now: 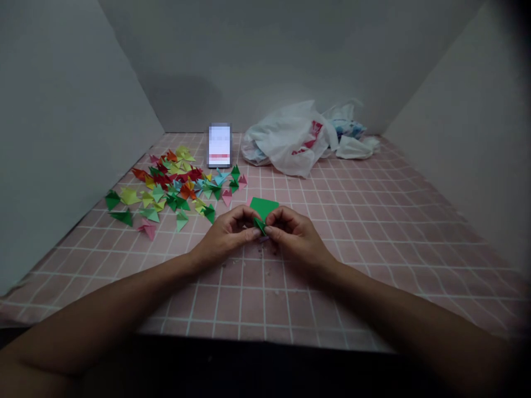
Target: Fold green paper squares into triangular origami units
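We hold the green folded paper [260,225] with both hands above the table [394,237], roughly midway between its left and right edges. The left hand [232,229] pinches the piece between thumb and fingers at its left side. The right hand [296,232] pinches the same piece from the right, thumb below and bent fingers above. Our fingertips are close together across it.

Just beyond our hands, toward the far edge, a flat green sheet [264,207] lies on the pink gridded tablecloth [232,309]. Small specks [267,272] lie on the cloth on the near-edge side of our hands.

Toward the far left corner, we have a group of folded paper pieces [182,179] in red, orange, yellow, green, pink and light blue. A phone [219,145] with a blurred, lit screen is near the far edge. To its right is a white plastic bag [286,138] with red print; a second bag [354,146] is nearer the far right corner.
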`<state>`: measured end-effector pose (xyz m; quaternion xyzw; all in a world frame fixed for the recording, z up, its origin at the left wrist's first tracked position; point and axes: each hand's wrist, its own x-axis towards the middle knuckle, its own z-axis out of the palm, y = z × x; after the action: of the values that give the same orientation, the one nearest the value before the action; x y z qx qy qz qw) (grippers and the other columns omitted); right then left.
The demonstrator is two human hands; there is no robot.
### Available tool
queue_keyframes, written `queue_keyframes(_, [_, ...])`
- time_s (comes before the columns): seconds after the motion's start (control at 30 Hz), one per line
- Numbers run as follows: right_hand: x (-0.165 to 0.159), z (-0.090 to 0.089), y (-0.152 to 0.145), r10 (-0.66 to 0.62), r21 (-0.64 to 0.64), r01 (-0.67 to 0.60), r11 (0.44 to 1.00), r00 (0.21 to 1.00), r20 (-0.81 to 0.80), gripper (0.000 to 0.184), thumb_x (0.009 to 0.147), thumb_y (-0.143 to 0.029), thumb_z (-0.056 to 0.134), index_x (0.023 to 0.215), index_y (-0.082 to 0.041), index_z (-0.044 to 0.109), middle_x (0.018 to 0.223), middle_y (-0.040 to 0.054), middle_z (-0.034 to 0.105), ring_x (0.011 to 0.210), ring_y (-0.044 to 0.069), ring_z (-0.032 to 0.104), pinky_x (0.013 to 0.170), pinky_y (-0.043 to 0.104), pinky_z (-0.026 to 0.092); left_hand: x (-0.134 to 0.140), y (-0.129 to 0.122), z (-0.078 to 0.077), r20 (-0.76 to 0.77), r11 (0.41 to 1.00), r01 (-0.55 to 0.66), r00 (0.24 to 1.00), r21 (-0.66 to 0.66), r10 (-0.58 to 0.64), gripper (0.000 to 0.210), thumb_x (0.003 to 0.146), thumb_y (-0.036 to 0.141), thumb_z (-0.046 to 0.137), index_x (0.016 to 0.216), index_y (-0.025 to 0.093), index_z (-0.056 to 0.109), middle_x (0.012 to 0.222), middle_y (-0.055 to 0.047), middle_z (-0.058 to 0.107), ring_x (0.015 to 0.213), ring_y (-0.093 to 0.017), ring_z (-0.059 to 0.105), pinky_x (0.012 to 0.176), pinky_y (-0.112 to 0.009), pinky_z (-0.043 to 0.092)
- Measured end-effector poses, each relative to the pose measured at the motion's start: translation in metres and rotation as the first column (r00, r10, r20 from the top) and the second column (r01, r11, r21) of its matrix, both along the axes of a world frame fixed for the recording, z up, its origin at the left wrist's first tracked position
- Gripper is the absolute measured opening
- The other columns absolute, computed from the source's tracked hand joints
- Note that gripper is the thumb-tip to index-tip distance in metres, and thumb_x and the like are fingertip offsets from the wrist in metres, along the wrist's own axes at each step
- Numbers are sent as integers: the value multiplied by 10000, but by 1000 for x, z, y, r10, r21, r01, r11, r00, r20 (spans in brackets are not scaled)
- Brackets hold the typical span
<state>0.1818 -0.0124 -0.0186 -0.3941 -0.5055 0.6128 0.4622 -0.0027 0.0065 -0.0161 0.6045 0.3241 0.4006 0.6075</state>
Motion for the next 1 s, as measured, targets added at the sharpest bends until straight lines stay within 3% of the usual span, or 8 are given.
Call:
queue_keyframes(0.37, [-1, 1, -2, 57, 43, -58, 997, 998, 30, 208, 797, -323, 728, 807, -197, 562, 677, -46, 562, 524, 86, 507, 500, 247, 399, 0, -4, 2, -134, 993, -72, 987, 95, 84, 141, 814, 248, 700, 853, 153, 603, 781, 2, 608, 724, -119, 581, 688, -256, 465])
queue_keyframes(0.53, [-1, -3, -2, 11, 67, -20, 998, 992, 126, 177, 837, -322, 671, 786, -204, 549, 645, -41, 558, 536, 101, 512, 526, 259, 410, 0, -5, 3, -137, 996, -54, 988, 76, 64, 161, 854, 299, 669, 901, 153, 620, 789, -1, 617, 727, -120, 582, 686, -256, 461])
queue_keyframes(0.67, [0, -2, -4, 1, 151, -41, 988, 967, 254, 153, 833, -306, 648, 765, -195, 568, 660, -27, 559, 579, 107, 501, 539, 259, 387, 0, -6, 6, -170, 993, -74, 982, 90, 89, 165, 851, 304, 677, 822, 149, 627, 762, 4, 607, 703, -107, 556, 659, -240, 436])
queue_keyframes(0.87, [-1, 3, -7, 71, 131, -112, 985, 955, 287, 196, 859, -322, 604, 721, -190, 565, 625, -26, 535, 571, 103, 455, 529, 257, 348, 0, -8, 9, -161, 993, -113, 980, 39, 118, 193, 852, 324, 673, 766, 157, 628, 705, 22, 577, 649, -93, 501, 606, -223, 398])
queue_keyframes(1.0, [-2, 5, -9, 48, 149, -98, 984, 951, 306, 209, 855, -303, 613, 687, -202, 542, 596, -29, 514, 572, 109, 430, 519, 259, 325, 2, -9, 9, -183, 990, -130, 973, 53, 138, 232, 870, 341, 645, 729, 159, 612, 669, 22, 556, 622, -93, 483, 589, -222, 399])
